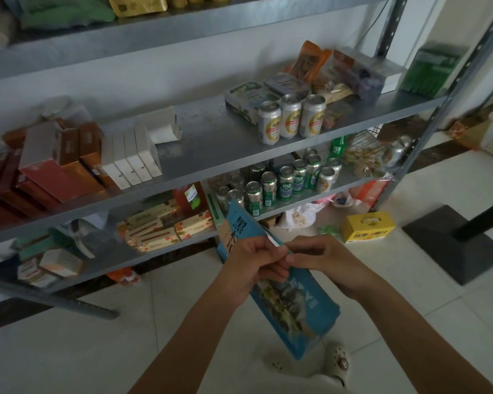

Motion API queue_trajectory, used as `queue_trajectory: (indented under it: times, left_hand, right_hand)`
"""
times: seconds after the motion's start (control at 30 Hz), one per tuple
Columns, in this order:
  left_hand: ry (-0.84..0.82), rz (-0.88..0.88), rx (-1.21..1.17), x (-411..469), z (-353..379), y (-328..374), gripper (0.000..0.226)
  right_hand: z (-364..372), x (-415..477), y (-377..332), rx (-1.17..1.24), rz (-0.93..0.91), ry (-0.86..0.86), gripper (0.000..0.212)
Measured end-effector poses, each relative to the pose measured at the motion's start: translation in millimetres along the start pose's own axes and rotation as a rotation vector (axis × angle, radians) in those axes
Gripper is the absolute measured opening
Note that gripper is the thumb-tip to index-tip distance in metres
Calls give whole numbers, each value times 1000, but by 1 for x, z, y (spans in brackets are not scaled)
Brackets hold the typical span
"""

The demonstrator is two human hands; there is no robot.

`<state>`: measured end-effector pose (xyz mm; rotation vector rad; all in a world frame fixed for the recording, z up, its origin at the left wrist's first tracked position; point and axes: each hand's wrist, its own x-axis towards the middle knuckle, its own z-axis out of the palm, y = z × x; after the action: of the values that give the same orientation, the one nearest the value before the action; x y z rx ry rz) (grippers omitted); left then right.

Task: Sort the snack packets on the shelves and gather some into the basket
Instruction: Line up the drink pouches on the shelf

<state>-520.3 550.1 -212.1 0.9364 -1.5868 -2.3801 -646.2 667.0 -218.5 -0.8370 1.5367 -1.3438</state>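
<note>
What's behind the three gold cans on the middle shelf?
Behind the cans sits a flat grey-green box, then a heap of snack packets. The cans hide part of the box and the lowest packets.

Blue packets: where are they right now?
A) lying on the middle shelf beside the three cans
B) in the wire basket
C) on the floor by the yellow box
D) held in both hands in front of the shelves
D: the left hand and right hand both pinch the blue packets in mid-air, in front of the shelves.
</note>
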Motion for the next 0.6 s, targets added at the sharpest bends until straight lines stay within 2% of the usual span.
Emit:
queue_trajectory:
  times: [0.2, 0.4, 0.47, 0.53, 0.6]
  left_hand:
    - [-84, 0, 55, 0, 7, 0, 10]
    - [-136, -28, 107, -1, 13, 0, 7]
    - [-137, -32, 150, 1, 14, 0, 9]
    - [-129, -33, 200, 5, 16, -3, 14]
    - [-123, -42, 205, 8, 19, -7, 15]
  right_hand:
    - [-10, -10, 4, 36, -8, -40, 27]
    - [-17, -18, 5, 75, 79, -56, 27]
    - [-15, -19, 2, -35, 93, 2, 12]
    - [-13, -18, 1, -265, 93, 76, 19]
    - [-10, -18, 2, -392, 102, 67, 21]
